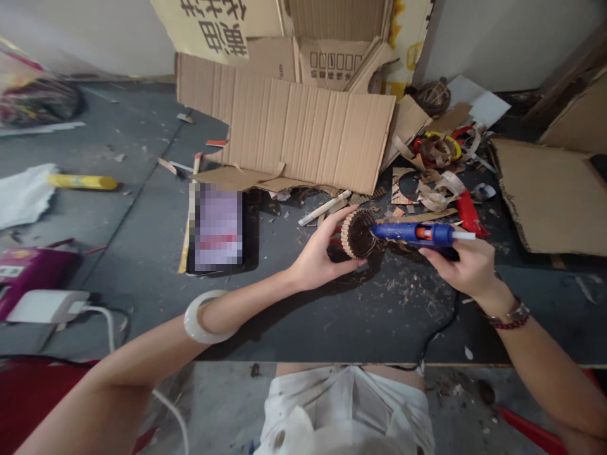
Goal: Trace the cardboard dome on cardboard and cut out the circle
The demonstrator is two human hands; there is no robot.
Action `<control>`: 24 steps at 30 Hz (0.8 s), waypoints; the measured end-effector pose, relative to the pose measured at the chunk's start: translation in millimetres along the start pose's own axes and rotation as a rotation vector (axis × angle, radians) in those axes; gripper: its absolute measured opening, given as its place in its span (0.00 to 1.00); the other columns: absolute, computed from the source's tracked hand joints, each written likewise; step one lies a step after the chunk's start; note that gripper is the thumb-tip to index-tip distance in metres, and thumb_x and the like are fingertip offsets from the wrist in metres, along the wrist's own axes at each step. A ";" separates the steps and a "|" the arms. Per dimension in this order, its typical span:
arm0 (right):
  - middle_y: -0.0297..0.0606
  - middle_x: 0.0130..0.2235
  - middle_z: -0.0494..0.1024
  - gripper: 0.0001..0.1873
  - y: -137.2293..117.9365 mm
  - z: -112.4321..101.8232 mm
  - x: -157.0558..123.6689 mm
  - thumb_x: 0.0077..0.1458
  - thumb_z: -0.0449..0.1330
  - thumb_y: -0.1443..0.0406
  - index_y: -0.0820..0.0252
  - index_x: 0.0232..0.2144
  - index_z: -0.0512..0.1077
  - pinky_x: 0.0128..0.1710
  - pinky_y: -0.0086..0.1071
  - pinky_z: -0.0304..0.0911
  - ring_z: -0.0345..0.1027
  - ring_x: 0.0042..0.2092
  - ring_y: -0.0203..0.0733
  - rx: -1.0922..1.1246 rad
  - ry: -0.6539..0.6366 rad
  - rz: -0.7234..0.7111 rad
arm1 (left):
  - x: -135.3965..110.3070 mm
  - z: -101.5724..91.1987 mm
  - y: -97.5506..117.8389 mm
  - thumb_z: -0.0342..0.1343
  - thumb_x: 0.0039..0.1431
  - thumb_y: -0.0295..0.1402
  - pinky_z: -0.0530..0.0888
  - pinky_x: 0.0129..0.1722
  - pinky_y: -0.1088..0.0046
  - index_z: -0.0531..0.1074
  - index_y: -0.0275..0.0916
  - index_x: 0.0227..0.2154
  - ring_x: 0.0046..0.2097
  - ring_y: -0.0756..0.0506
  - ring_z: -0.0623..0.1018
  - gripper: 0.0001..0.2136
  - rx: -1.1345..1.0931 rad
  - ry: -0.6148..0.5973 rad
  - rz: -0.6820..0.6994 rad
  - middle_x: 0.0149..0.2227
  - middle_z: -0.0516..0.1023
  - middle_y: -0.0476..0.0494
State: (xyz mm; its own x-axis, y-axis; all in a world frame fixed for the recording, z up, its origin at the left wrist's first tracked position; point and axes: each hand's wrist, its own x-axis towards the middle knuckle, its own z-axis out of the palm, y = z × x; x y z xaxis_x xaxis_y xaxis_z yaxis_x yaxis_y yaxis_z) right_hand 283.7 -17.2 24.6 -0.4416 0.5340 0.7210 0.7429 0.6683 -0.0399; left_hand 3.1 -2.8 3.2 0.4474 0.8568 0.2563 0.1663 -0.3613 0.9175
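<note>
**Me, on the link:** What's nearest the edge?

**Me, at the controls:** The front edge of the dark table [332, 364] runs just below my 2 forearms. Tabletop strewn with shavings fills the space between it and my hands, and a black cord [441, 328] crosses that stretch.

**Me, on the link:** And the grip?

**Me, at the controls:** My left hand [315, 249], a white bangle [203, 316] on its wrist, curls around a coiled ring of corrugated cardboard [358, 234], ridged outside and dark within. My right hand [467, 265] is clamped on a blue glue gun [412, 234]. Its nozzle sits right at the ring, but I can't tell if they touch.

**Me, on the link:** Farther out?

**Me, at the controls:** A phone [218, 230] with a pixelated screen lies left of my hands. Beyond are cardboard scraps [431, 199], then a wide corrugated sheet [303, 123] that is creased and ragged along its lower edge.
</note>
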 end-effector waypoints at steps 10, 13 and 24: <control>0.40 0.34 0.82 0.10 -0.8 -1.7 0.0 0.56 0.62 0.58 0.59 0.36 0.74 0.29 0.32 0.70 0.76 0.31 0.42 0.088 -0.020 0.021 | -0.5 0.0 -0.4 0.66 0.49 0.33 0.73 0.56 0.53 0.52 0.48 0.64 0.60 0.35 0.69 0.41 0.006 0.006 -0.001 0.64 0.61 0.38; 0.40 0.33 0.81 0.10 -2.1 -2.8 0.7 0.58 0.60 0.58 0.59 0.33 0.74 0.28 0.31 0.69 0.76 0.31 0.41 0.094 -0.026 0.042 | -0.4 -0.1 -0.5 0.66 0.49 0.33 0.74 0.55 0.55 0.52 0.48 0.63 0.60 0.36 0.70 0.40 0.006 0.004 -0.001 0.64 0.61 0.38; 0.40 0.34 0.82 0.12 -1.7 -0.6 0.6 0.58 0.60 0.57 0.60 0.38 0.75 0.29 0.31 0.68 0.75 0.31 0.40 0.005 -0.015 0.018 | -0.2 -0.3 -0.1 0.66 0.50 0.33 0.75 0.54 0.55 0.52 0.48 0.64 0.60 0.35 0.70 0.40 -0.003 0.001 -0.005 0.64 0.60 0.37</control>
State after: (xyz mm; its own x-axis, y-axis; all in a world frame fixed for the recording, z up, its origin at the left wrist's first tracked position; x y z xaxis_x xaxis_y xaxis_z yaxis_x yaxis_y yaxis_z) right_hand 282.4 -18.3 25.5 -0.4360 0.5533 0.7098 0.7479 0.6614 -0.0562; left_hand 2.7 -2.9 3.1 0.4455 0.8590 0.2524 0.1660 -0.3563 0.9195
